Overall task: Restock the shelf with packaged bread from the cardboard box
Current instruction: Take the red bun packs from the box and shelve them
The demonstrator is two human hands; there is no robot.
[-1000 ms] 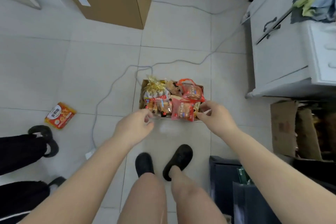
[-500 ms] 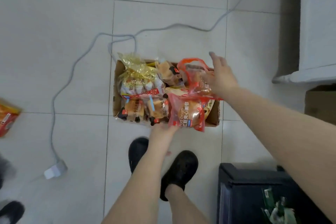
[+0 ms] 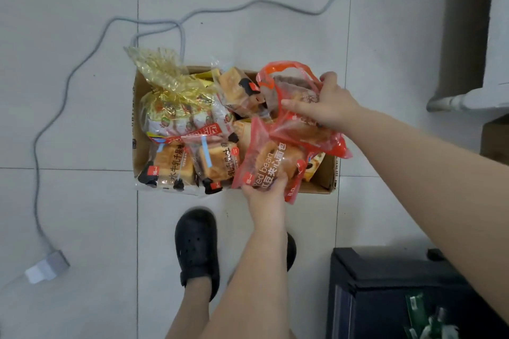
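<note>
Cardboard box (image 3: 140, 129), centre frame, overfilled. Our left hand (image 3: 265, 194) pinches the red bean bread pack (image 3: 271, 164) at the box's lower edge; our right hand (image 3: 327, 106) clutches a red-handled bread bag (image 3: 303, 129). We note bare tiled floor (image 3: 68, 91) at left.

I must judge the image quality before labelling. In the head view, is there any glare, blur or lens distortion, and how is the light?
Head view: soft, even light, with only faint shadows on the floor tiles; small glare spots on the gold-wrapped bag and the red bean bread pack; print on that pack is readable, so little blur; the wide-angle lens bends tile lines and stretches the forearms near the edges.
</note>
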